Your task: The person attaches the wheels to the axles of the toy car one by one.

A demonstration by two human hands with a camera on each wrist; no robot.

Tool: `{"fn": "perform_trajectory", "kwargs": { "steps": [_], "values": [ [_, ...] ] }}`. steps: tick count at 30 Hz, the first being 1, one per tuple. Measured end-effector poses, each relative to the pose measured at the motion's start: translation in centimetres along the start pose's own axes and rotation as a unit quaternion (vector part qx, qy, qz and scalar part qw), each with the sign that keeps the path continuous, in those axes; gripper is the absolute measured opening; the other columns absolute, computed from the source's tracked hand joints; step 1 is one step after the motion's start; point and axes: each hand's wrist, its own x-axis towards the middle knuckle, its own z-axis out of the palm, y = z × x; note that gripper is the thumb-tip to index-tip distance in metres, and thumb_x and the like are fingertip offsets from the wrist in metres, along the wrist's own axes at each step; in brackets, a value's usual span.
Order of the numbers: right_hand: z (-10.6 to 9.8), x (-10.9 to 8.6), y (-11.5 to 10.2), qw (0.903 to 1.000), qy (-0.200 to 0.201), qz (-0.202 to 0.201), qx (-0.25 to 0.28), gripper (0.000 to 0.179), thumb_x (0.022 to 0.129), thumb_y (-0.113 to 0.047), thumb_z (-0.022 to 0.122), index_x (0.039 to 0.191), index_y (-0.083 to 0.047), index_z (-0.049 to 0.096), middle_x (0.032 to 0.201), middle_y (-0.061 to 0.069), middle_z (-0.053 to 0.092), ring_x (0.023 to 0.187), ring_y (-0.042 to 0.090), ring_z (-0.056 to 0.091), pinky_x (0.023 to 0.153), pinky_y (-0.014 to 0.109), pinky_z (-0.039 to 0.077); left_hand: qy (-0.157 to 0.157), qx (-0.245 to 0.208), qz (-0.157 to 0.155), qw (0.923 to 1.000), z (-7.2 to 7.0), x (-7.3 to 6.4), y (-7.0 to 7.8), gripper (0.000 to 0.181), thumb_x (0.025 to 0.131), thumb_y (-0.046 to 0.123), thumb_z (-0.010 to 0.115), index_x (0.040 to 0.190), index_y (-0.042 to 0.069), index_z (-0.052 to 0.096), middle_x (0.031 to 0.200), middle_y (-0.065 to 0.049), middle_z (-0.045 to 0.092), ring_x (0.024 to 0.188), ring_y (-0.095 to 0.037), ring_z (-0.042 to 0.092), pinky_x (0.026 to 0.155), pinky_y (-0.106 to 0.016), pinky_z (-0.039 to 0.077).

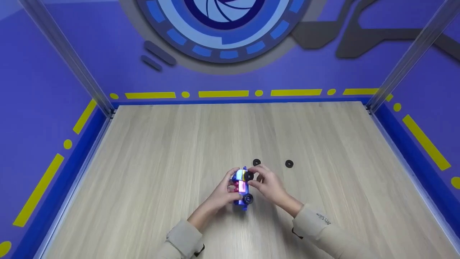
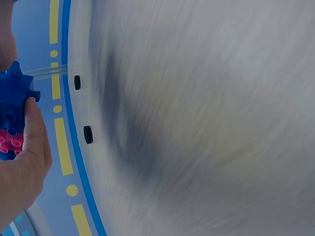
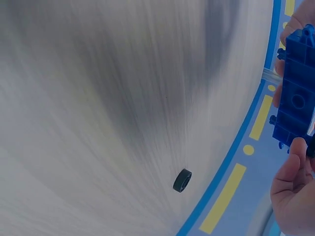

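Note:
A small toy car (image 1: 241,187) with a blue chassis (image 3: 298,93) and pink, white and yellow parts is held up over the table, its long side turned to the right. My left hand (image 1: 217,197) grips it from the left, thumb near the rear and fingers along the far side. Thumb and forefinger of my right hand (image 1: 272,187) pinch a black wheel (image 1: 248,176) at the car's upper right corner. Another black wheel (image 1: 248,198) sits at the lower right corner. Pink studs (image 2: 11,141) show beside the left fingers in the left wrist view.
Two loose black wheels lie on the wooden table (image 1: 161,151) beyond the hands: one wheel (image 1: 256,162) just past the car, the other wheel (image 1: 289,163) farther right. Blue-purple printed walls (image 1: 222,81) with yellow marks enclose the back and sides.

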Motion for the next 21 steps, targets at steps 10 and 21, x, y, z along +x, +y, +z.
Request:
{"fn": "perform_trajectory", "kwargs": {
  "steps": [10, 21],
  "values": [
    [0.29, -0.29, 0.14, 0.9995, 0.024, -0.020, -0.002, 0.030, 0.071, -0.002, 0.069, 0.100, -0.004, 0.062, 0.091, 0.006, 0.060, 0.062, 0.006, 0.049, 0.054, 0.019, 0.045, -0.004, -0.016, 0.006, 0.9998, -0.05, -0.22, 0.30, 0.084, 0.068, 0.004, 0.059, 0.138, 0.028, 0.021, 0.125, -0.023, 0.038, 0.095, -0.025, 0.051, 0.071, -0.031, 0.047],
    [0.40, -0.39, -0.04, 0.9990, 0.031, -0.025, -0.022, 0.029, 0.072, -0.006, 0.068, 0.101, -0.005, 0.062, 0.091, 0.006, 0.060, 0.062, 0.005, 0.049, 0.054, 0.018, 0.045, -0.008, -0.022, 0.011, 0.9997, -0.26, -0.07, 0.14, 0.085, 0.068, 0.002, 0.059, 0.139, 0.026, 0.020, 0.129, -0.026, 0.037, 0.097, -0.025, 0.052, 0.078, -0.037, 0.048]
  ]
}}
